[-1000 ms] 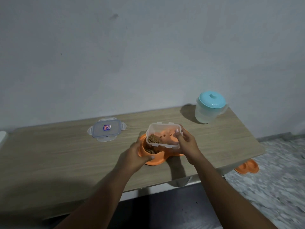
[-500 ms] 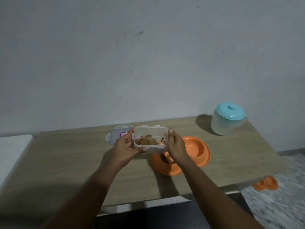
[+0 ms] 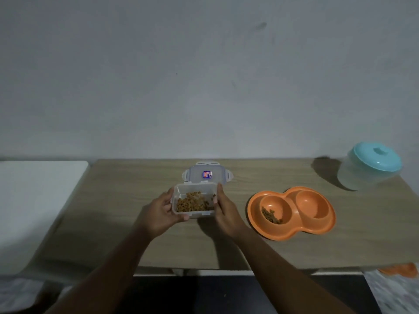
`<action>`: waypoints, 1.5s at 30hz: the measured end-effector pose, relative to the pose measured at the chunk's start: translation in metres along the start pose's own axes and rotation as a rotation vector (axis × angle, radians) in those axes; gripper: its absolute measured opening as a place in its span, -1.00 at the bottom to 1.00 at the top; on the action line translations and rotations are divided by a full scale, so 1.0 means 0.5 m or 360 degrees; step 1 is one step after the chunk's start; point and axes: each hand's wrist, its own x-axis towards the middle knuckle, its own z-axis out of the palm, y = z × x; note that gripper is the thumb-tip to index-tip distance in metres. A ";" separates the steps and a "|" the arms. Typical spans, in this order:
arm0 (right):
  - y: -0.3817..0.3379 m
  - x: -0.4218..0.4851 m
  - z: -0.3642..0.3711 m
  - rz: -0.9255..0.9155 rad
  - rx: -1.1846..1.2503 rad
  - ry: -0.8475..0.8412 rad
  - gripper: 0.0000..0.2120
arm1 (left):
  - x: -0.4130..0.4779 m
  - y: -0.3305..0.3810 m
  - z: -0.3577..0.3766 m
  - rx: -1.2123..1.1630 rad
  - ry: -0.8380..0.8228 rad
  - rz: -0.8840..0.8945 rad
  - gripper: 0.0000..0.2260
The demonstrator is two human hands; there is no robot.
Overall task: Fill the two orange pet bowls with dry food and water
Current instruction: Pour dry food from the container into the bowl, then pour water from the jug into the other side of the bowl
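Observation:
An orange double pet bowl (image 3: 292, 232) lies on the wooden table (image 3: 113, 200), right of centre. Its left cup holds a small heap of brown dry food (image 3: 271, 215); its right cup looks dry and bare. Left of the bowl, both hands hold a clear plastic food container (image 3: 194, 200), upright and low over the table, with kibble inside. My left hand (image 3: 161, 211) grips its left side and my right hand (image 3: 224, 210) its right side. A clear water jug with a teal lid (image 3: 368, 169) stands at the back right.
The container's clear lid (image 3: 207, 174) with a blue sticker lies flat just behind the container. A white surface (image 3: 34, 200) adjoins the table on the left. Another orange object (image 3: 400, 269) shows on the floor under the table's right front corner. A grey wall rises behind.
The container has been tipped back upright and carried left, away from the bowl, down towards the table in front of the lid. Kibble now lies in the left cup.

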 end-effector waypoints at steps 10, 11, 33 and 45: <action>0.041 0.009 0.053 0.0050 -0.0221 0.0028 -0.46 | 0.004 -0.053 -0.008 0.0021 -0.0004 -0.0007 -0.12; 0.044 0.009 0.054 0.0044 -0.0223 0.0032 -0.46 | 0.007 -0.057 -0.008 0.0012 -0.0007 0.0005 -0.12; -0.039 0.003 -0.118 0.0099 -0.0258 0.0460 -0.45 | 0.074 0.155 0.074 -0.0041 0.0012 0.0198 0.02; 0.107 -0.160 -0.593 0.0360 -0.0301 0.0914 -0.38 | 0.186 0.357 0.645 0.0044 -0.0395 0.0266 0.35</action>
